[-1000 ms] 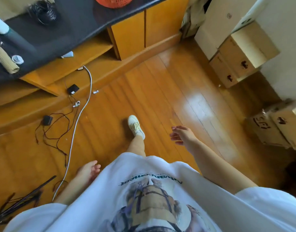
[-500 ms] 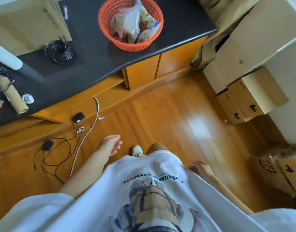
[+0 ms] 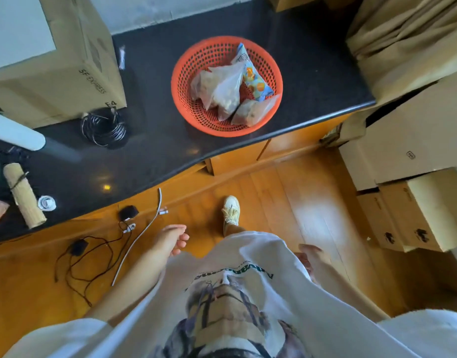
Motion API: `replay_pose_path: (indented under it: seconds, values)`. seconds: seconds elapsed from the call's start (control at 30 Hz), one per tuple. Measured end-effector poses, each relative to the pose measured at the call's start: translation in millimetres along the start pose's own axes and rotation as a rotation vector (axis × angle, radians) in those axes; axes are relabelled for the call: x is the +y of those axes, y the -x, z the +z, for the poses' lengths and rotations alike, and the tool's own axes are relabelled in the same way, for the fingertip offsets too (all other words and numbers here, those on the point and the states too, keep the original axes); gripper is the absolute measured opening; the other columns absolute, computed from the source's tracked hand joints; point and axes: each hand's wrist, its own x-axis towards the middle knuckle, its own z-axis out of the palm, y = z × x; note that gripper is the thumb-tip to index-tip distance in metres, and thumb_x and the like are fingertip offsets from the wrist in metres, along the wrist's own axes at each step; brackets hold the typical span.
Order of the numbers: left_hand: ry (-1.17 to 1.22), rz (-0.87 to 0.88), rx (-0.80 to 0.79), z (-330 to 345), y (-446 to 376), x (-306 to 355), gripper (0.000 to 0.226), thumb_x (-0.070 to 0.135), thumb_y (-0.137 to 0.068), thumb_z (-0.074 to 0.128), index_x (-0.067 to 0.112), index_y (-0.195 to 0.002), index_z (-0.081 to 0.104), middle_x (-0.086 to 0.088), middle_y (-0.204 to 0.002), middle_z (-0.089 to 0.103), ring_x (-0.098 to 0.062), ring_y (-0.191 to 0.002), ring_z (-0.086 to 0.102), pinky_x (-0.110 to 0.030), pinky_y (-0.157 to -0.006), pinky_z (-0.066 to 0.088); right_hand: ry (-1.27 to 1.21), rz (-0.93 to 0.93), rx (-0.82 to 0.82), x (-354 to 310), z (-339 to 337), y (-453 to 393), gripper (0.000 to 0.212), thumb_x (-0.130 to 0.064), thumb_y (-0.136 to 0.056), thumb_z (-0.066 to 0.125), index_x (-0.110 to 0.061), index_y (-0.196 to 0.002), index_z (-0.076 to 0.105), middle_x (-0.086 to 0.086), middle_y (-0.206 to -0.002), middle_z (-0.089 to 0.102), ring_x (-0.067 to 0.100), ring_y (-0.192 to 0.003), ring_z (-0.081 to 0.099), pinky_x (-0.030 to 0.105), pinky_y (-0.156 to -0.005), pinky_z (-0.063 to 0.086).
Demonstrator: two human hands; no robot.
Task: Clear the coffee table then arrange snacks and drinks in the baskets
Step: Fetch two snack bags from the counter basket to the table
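Observation:
An orange perforated basket (image 3: 186,99) stands on the black countertop (image 3: 155,151) straight ahead. Inside it lie clear snack bags (image 3: 222,89) and a blue and orange snack packet (image 3: 253,78). My left hand (image 3: 170,239) hangs over the wooden floor below the counter edge, fingers loosely curled, holding nothing. My right hand (image 3: 312,254) hangs at my right side, partly behind my white shirt, with nothing in it. Both hands are well short of the basket.
A cardboard box (image 3: 67,81), a black cable coil (image 3: 103,127), a rolled bamboo mat (image 3: 23,195) and a small white cap (image 3: 47,202) sit on the counter's left. Cables (image 3: 93,257) trail on the floor at left. Stacked cardboard boxes (image 3: 415,210) line the right wall.
I have walked toward the counter and the view has tilted up, bringing the whole basket into view. My left hand swung forward; my right hand dropped back to my side.

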Motion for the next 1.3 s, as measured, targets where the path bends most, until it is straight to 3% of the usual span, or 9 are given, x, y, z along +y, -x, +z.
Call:
replay_pose_path:
  seconds: [0.1, 0.27, 0.47, 0.57, 0.7, 0.87, 1.1, 1.2, 1.3]
  values:
    - [0.035, -0.042, 0.087, -13, -15, 27, 0.011, 0.017, -0.095, 0.048, 0.014, -0.1, 0.058, -0.002, -0.07, 0.056, -0.014, -0.057, 0.047, -0.023, -0.051, 0.032, 0.071, -0.056, 0.009, -73, 29, -20, 0.031, -0.009, -0.093, 0.046, 0.0, -0.122, 0.053, 0.008, -0.068, 0.054, 0.015, -0.051, 0.053, 0.023, -0.054, 0.036]
    - [0.192, -0.036, 0.127, -16, -30, 76, 0.01, 0.016, -0.094, 0.051, 0.015, -0.089, 0.06, -0.004, -0.074, 0.059, -0.014, -0.06, 0.051, -0.024, -0.052, 0.035, 0.157, -0.258, -0.094, -184, 78, -35, 0.027, -0.012, -0.092, 0.048, -0.004, -0.117, 0.057, 0.005, -0.07, 0.057, 0.014, -0.061, 0.053, 0.025, -0.056, 0.038]
    - [0.262, 0.189, 0.032, 5, -44, 164, 0.02, 0.011, -0.094, 0.049, 0.023, -0.086, 0.063, -0.001, -0.076, 0.064, -0.013, -0.065, 0.056, -0.023, -0.058, 0.04, 0.25, -0.505, -0.109, -285, 115, -51, 0.024, -0.007, -0.087, 0.053, -0.007, -0.111, 0.059, 0.002, -0.071, 0.059, 0.013, -0.062, 0.055, 0.024, -0.056, 0.04]
    - [0.205, 0.332, -0.042, 23, -59, 209, 0.023, 0.01, -0.092, 0.049, 0.027, -0.087, 0.064, 0.003, -0.075, 0.066, -0.01, -0.067, 0.06, -0.023, -0.062, 0.045, 0.33, -0.652, -0.028, -327, 129, -72, 0.023, -0.006, -0.083, 0.056, -0.009, -0.105, 0.063, 0.002, -0.076, 0.062, 0.014, -0.069, 0.059, 0.031, -0.069, 0.049]
    - [-0.076, 0.616, -0.179, 60, -85, 252, 0.02, 0.012, -0.091, 0.051, 0.027, -0.099, 0.062, 0.005, -0.09, 0.066, 0.002, -0.078, 0.062, -0.013, -0.069, 0.048, 0.534, -0.889, 0.157, -377, 150, -103, 0.029, -0.009, -0.08, 0.058, -0.015, -0.108, 0.062, 0.001, -0.094, 0.06, 0.015, -0.085, 0.053, 0.011, -0.066, 0.034]
    - [-0.689, 1.028, -0.137, 114, -133, 290, 0.048, 0.0, -0.085, 0.051, 0.019, -0.129, 0.048, 0.001, -0.131, 0.049, -0.015, -0.116, 0.05, -0.027, -0.091, 0.044, 0.825, -1.016, 0.21, -420, 179, -142, 0.045, -0.012, -0.081, 0.058, -0.01, -0.124, 0.048, 0.013, -0.128, 0.048, 0.026, -0.114, 0.047, 0.026, -0.082, 0.035]
    - [-1.146, 1.191, -0.122, 148, -188, 307, 0.084, -0.012, -0.077, 0.052, 0.021, -0.147, 0.02, -0.002, -0.157, 0.011, -0.024, -0.14, 0.028, -0.036, -0.105, 0.038, 0.916, -0.959, 0.139, -437, 205, -181, 0.061, -0.017, -0.079, 0.06, -0.01, -0.134, 0.034, 0.014, -0.129, 0.048, 0.03, -0.114, 0.049, 0.038, -0.089, 0.043]
    - [-1.2, 1.283, -0.05, 152, -196, 305, 0.079, -0.007, -0.079, 0.054, 0.018, -0.147, 0.021, -0.005, -0.156, 0.015, -0.021, -0.143, 0.022, -0.033, -0.109, 0.031, 0.926, -0.953, 0.136, -438, 208, -189, 0.067, -0.021, -0.078, 0.064, -0.011, -0.135, 0.031, 0.015, -0.125, 0.051, 0.031, -0.109, 0.052, 0.034, -0.078, 0.041]
    - [-1.198, 1.378, 0.071, 155, -194, 303, 0.059, 0.0, -0.084, 0.047, 0.015, -0.14, 0.038, -0.008, -0.149, 0.035, -0.021, -0.137, 0.037, -0.034, -0.099, 0.043, 0.9, -0.961, 0.158, -437, 210, -192, 0.066, -0.022, -0.078, 0.064, -0.012, -0.135, 0.033, 0.014, -0.124, 0.053, 0.03, -0.107, 0.053, 0.032, -0.076, 0.04]
